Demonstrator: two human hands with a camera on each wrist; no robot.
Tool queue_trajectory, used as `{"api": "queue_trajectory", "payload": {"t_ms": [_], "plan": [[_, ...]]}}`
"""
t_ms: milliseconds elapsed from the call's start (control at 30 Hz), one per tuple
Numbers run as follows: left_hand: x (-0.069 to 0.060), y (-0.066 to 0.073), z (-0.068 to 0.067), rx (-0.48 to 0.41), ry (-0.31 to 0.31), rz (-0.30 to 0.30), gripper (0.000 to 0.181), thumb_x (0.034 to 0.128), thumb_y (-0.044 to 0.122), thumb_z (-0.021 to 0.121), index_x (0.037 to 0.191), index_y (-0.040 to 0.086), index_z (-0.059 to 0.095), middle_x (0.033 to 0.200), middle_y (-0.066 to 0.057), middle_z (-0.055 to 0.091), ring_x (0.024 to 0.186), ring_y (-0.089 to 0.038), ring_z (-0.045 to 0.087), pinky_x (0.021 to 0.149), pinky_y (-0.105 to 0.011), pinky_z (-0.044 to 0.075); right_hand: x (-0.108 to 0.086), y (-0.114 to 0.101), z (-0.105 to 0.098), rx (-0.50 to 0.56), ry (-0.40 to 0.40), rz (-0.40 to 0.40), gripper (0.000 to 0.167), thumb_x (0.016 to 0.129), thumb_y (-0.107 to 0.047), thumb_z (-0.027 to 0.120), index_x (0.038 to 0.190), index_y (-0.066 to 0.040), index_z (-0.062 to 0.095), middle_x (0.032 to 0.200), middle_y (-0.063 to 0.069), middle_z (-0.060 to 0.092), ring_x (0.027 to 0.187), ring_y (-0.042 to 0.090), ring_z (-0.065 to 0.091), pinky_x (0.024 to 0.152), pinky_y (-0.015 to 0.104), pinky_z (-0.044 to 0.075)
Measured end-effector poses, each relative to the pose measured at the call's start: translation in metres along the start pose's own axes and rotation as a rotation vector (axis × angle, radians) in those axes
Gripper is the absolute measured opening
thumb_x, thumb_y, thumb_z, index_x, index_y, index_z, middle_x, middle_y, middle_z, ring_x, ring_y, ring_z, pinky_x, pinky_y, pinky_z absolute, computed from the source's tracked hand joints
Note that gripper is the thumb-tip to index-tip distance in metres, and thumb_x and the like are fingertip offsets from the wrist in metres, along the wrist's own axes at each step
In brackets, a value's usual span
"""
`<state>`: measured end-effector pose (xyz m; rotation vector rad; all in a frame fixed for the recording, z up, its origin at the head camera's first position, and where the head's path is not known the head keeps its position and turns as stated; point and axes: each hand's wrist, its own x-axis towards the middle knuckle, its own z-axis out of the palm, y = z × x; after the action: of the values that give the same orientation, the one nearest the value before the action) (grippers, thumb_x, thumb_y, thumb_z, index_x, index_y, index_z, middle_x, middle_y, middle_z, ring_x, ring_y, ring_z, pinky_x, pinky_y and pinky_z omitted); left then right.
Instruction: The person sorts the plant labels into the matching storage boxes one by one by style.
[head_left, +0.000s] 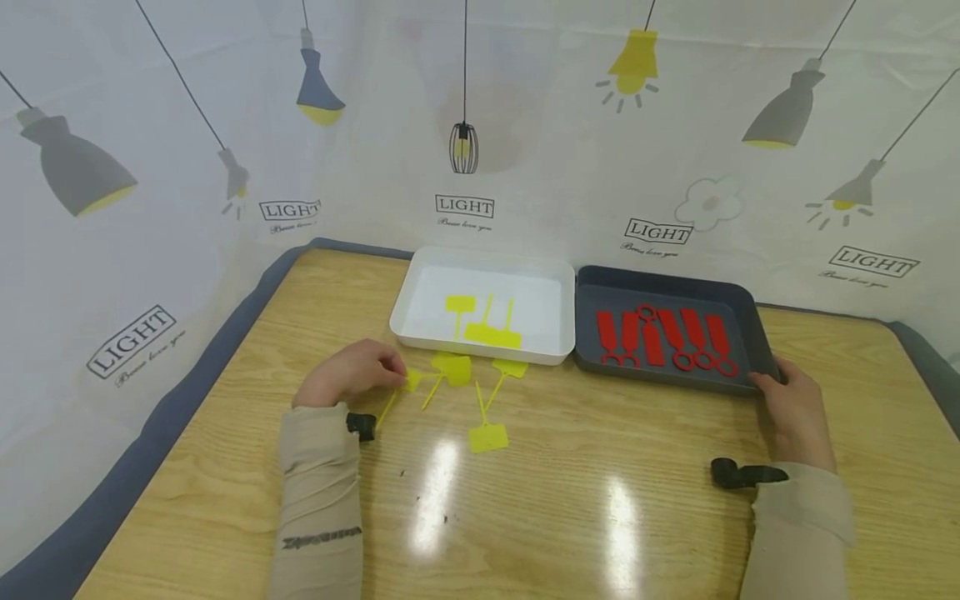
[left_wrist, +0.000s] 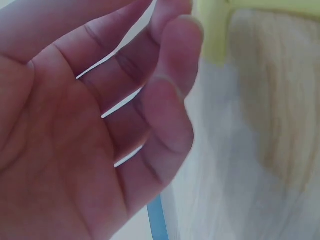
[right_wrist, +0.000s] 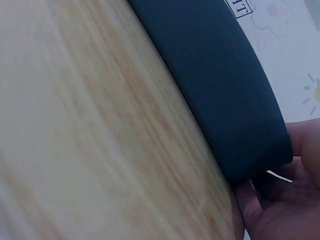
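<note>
In the head view my left hand (head_left: pixel 352 373) pinches a yellow T-shaped plant label (head_left: pixel 412 381) just above the wooden table. Curled fingers fill the left wrist view, where part of a yellow label (left_wrist: pixel 215 35) shows beyond the fingertips. Several more yellow labels (head_left: pixel 488 437) lie loose beside that hand, some overlapping. Further yellow labels (head_left: pixel 461 304) are in the white tray (head_left: pixel 558 346). My right hand (head_left: pixel 801 417) grips the near right corner of the dark grey tray (head_left: pixel 667 382), thumb over the rim. Several red tags with ring ends (head_left: pixel 654 342) lie in a row inside it.
Both trays stand side by side at the back of the wooden table (head_left: pixel 540 517). Behind them hangs a white cloth (head_left: pixel 555 167) printed with lamps. A black wrist camera (head_left: pixel 362 427) sits at the left cuff, another (head_left: pixel 738 473) at the right.
</note>
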<state>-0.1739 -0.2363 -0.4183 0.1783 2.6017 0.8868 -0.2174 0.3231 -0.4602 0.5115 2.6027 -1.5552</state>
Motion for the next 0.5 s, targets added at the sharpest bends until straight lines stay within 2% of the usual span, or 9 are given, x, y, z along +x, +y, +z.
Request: {"api": "queue_trajectory", "payload": {"t_ms": [233, 400, 500], "plan": [[0.003, 0.002, 0.000, -0.017, 0.050, 0.032, 0.010, 0.0837, 0.022, 0.062, 0.089, 0.014, 0.065, 0.085, 0.002, 0.060, 0.079, -0.016, 0.050, 0.072, -0.029, 0.041, -0.001, -0.001, 0.000, -0.004, -0.003, -0.006, 0.067, 0.092, -0.035, 0.044, 0.142, -0.005, 0.013, 0.146, 0.018, 0.007, 0.131, 0.036, 0.007, 0.105, 0.049, 0.015], [0.005, 0.007, -0.001, -0.035, 0.074, 0.022, 0.012, 0.0858, 0.026, 0.060, 0.091, 0.015, 0.063, 0.089, 0.001, 0.060, 0.082, -0.016, 0.052, 0.074, -0.030, 0.043, -0.001, -0.002, 0.000, 0.004, -0.003, -0.008, 0.066, 0.092, -0.034, 0.044, 0.142, -0.004, 0.014, 0.146, 0.017, 0.008, 0.132, 0.036, 0.008, 0.105, 0.048, 0.015], [0.006, 0.012, -0.002, -0.063, 0.110, 0.004, 0.012, 0.0866, 0.027, 0.059, 0.091, 0.016, 0.062, 0.092, 0.001, 0.060, 0.085, -0.017, 0.052, 0.076, -0.032, 0.044, -0.001, -0.001, 0.000, 0.010, 0.001, -0.005, 0.066, 0.092, -0.034, 0.045, 0.142, -0.005, 0.014, 0.146, 0.017, 0.008, 0.132, 0.035, 0.007, 0.106, 0.047, 0.014]]}}
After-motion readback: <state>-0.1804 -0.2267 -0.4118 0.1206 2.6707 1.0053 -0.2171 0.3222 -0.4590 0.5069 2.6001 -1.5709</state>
